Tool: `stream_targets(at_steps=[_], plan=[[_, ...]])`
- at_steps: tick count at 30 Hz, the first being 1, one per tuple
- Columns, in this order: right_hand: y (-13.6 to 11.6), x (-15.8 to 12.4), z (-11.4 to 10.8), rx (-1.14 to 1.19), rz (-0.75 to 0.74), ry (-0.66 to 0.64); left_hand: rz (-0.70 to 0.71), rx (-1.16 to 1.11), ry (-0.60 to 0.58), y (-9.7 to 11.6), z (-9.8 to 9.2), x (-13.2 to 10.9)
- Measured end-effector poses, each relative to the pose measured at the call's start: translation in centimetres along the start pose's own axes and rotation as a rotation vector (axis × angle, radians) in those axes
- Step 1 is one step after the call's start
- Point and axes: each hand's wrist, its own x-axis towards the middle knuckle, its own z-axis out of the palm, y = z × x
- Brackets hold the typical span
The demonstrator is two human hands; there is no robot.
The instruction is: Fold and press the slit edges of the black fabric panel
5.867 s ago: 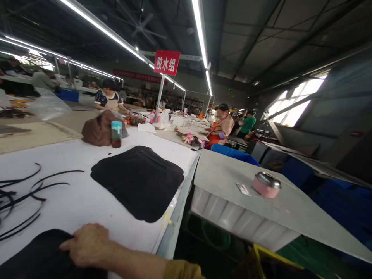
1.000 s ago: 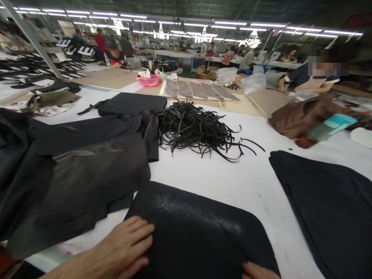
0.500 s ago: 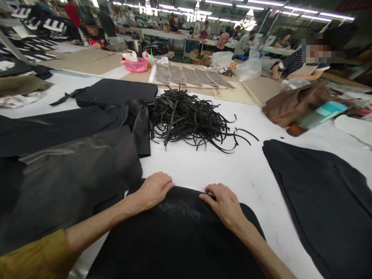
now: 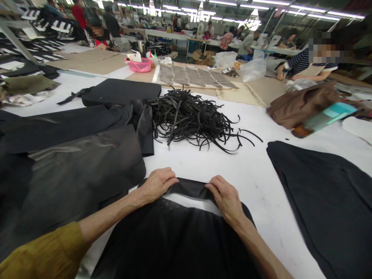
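The left hand [image 4: 158, 185] and right hand [image 4: 227, 197] each pinch the far band [image 4: 192, 188] of a black panel [image 4: 174, 242], which lies at the near middle of the white table [image 4: 247, 170]. The 2 grips sit apart, probably to keep the band stretched; white shows between it and the panel's main part. Strips [image 4: 188, 118] heap on the far side, sheets [image 4: 87, 166] lie left and a stack [image 4: 322, 193] right, perhaps so each stays within reach.
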Motion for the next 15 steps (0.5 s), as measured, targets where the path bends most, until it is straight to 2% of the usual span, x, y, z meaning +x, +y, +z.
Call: stream_targets(at_steps=[3,6,8,11,15], plan=[[0.34,0.28,-0.18,-0.196,-0.08,-0.019,-0.015,0.039,0.003,-0.21,0.28,0.03],[0.42,0.12,-0.59,-0.481,-0.239,-0.058,-0.009,0.165,-0.023,-0.33,0.64,-0.14],[0.28,0.04,-0.81,-0.591,-0.314,-0.053,-0.002,0.245,-0.031,-0.32,0.82,-0.21],[-0.04,0.17,-0.83,-0.638,-0.255,-0.035,-0.026,0.207,-0.003,-0.29,0.88,-0.19],[-0.16,0.48,-0.6,-0.54,-0.119,-0.072,-0.048,0.082,-0.004,-0.48,0.56,0.01]])
